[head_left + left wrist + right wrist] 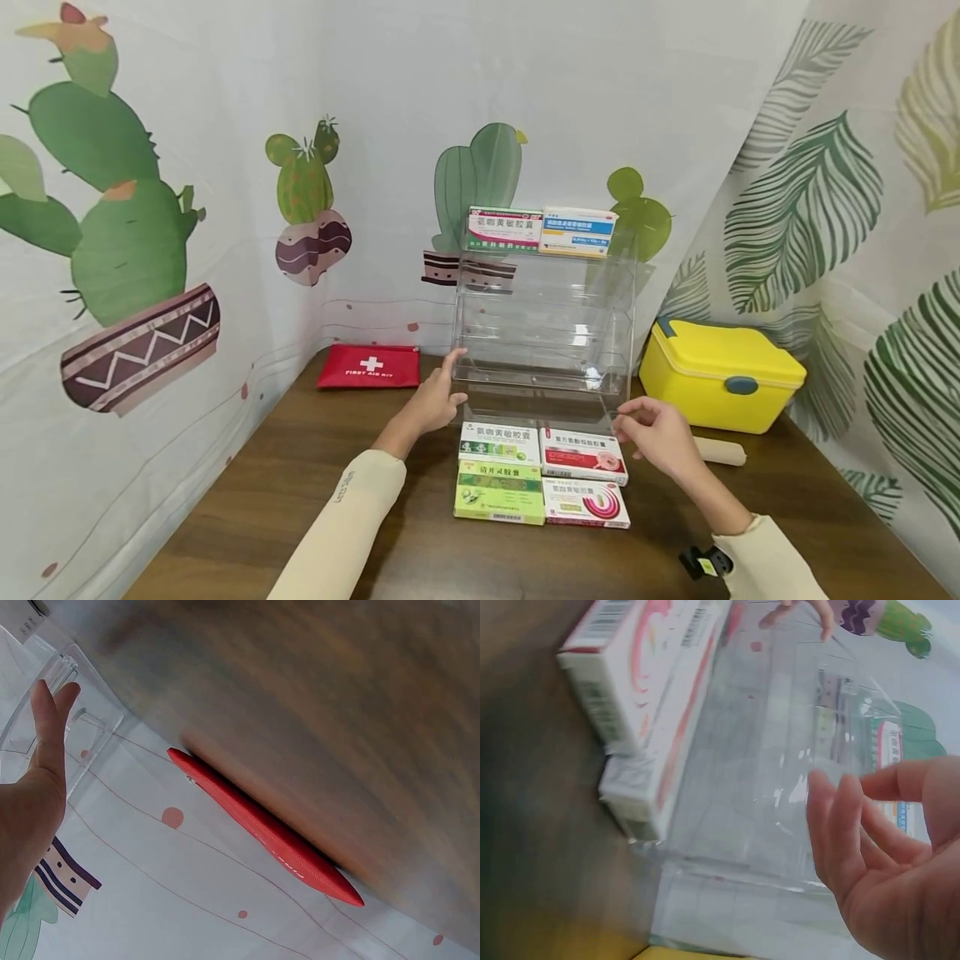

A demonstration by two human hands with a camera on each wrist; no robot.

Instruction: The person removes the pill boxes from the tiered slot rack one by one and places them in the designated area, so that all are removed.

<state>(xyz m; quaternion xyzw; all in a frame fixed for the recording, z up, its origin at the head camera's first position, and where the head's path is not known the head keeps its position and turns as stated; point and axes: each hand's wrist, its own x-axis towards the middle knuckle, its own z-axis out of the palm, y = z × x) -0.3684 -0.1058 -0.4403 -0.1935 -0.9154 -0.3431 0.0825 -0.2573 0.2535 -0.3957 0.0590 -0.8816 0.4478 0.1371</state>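
Note:
A clear plastic display rack (543, 333) with stepped tiers stands against the back. My left hand (433, 402) is at its left side, fingers extended, the fingertips right at the edge. Off the rack's lower right corner, my right hand (658, 433) has loosely bent fingers and nothing in them. The top tier carries a green-and-white medicine box (504, 229) and a blue-and-white one (577, 232). At the front, a white-and-green box (498, 442) and a red-and-white box (583, 454) lie behind a lime green box (498, 493) and a pink-swirl box (587, 502).
A red first aid pouch (369, 367) leans at the back left of the wooden table (300, 492). To the right stands a yellow case (720, 375) with a grey latch, and a pale rolled item (720, 451) lies before it. A printed curtain (390, 75) hangs behind.

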